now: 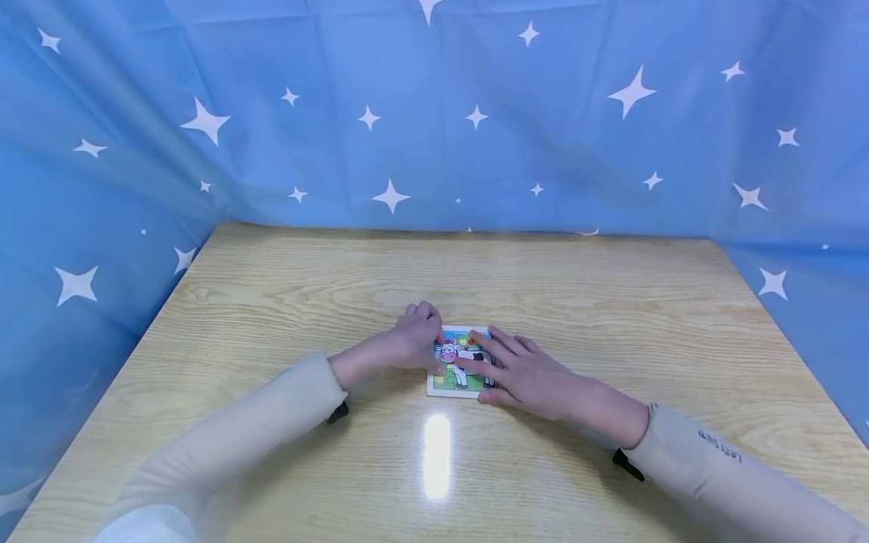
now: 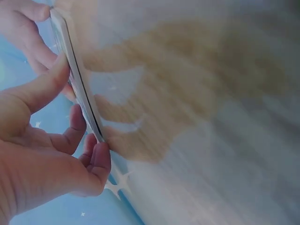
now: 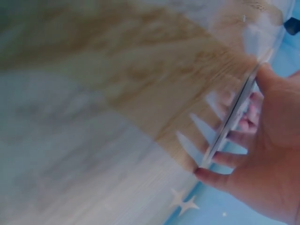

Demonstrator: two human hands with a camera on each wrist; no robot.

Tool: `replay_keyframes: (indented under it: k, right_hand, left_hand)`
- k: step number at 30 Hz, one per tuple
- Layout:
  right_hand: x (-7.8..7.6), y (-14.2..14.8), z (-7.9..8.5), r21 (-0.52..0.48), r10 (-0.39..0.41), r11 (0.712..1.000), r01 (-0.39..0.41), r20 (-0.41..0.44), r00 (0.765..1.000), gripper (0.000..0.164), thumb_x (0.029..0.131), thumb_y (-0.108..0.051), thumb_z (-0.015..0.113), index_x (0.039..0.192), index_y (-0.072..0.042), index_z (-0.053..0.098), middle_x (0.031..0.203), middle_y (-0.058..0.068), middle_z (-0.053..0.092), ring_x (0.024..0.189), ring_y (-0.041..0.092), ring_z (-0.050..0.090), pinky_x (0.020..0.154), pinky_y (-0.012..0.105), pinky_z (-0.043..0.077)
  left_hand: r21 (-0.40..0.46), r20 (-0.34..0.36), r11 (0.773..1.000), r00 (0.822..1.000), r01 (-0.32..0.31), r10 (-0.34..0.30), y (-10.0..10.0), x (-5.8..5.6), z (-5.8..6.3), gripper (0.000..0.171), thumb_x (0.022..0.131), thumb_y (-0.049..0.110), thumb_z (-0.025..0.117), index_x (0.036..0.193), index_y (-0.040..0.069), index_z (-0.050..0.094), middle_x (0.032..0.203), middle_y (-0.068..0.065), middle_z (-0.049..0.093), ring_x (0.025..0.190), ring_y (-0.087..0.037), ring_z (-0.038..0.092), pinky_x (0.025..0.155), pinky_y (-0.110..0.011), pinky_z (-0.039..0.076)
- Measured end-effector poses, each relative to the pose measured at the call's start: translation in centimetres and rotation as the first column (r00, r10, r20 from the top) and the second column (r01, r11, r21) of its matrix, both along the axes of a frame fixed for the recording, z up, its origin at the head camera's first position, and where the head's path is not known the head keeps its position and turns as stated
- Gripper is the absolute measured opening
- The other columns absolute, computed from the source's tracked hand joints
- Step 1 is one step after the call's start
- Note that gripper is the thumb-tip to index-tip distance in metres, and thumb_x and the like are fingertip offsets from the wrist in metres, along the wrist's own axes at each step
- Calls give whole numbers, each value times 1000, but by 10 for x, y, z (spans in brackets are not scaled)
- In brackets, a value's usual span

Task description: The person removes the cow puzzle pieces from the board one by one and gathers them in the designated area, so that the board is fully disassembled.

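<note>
A small jigsaw puzzle [image 1: 463, 383] with a cartoon cow in a white frame lies flat on the table. My left hand [image 1: 413, 341] is at its left side, fingers curled about the edge, thumb at the lower left of the picture. From the left wrist view, the puzzle's thin side [image 2: 80, 82] shows, with the thumb over its face and the outer fingers at its far corner. My right hand [image 1: 532, 379] rests over the right part with fingers spread and fairly straight, hiding some of the cow. Its thumb touches the near edge in the right wrist view.
The wood-grain table [image 1: 305, 302] has a glossy surface, with a bright light reflection [image 1: 437, 456] in front of the puzzle. A blue curtain [image 1: 434, 151] with white stars hangs behind the table and along both sides.
</note>
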State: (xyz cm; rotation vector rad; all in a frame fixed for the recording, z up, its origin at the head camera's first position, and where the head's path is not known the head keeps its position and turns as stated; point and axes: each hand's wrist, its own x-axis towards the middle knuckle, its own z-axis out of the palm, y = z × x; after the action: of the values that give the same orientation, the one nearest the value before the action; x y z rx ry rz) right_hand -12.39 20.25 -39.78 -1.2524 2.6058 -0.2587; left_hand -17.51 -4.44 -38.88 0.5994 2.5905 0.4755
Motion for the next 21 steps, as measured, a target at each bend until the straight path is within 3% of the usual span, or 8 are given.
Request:
replay_keyframes:
  k: [2, 8, 14, 21]
  right_hand:
    - [0, 1, 0, 5, -3, 1000, 3, 4, 1000, 56, 118, -40, 52, 171, -22, 44, 178, 24, 27, 162, 55, 24, 119, 77, 34]
    - [-1, 0, -4, 12, -10, 1000, 10, 29, 1000, 56, 118, -40, 53, 171, -23, 45, 178, 24, 26, 163, 54, 22, 120, 77, 33]
    - [-1, 1, -5, 15, -8, 1000, 8, 19, 1000, 56, 117, -38, 55, 170, -23, 45, 178, 24, 27, 162, 54, 23, 119, 77, 33]
    - [-2, 2, -5, 12, -5, 1000, 5, 5, 1000, 56, 117, -40, 54, 170, -22, 46, 178, 24, 27, 162, 55, 24, 119, 77, 34]
  left_hand:
    - [14, 1, 1000, 1000, 1, -1, -1, 2, 0, 44, 90, 23, 95, 119, 3, 68, 158, -21, 45, 141, -36, 40, 121, -48, 39]
    - [86, -47, 996, 999, -12, 16, -8, 4, -4, 73, 84, 24, 99, 139, -4, 60, 148, -21, 51, 133, -36, 44, 117, -51, 41]
    - [83, -133, 996, 991, 17, -6, -11, 8, -3, 64, 81, 29, 101, 125, -1, 66, 148, -21, 52, 132, -37, 45, 114, -52, 42]
    - [50, -166, 997, 985, 50, -41, -9, 11, -1, 65, 84, 30, 100, 129, -4, 68, 149, -20, 57, 132, -37, 49, 111, -52, 46]
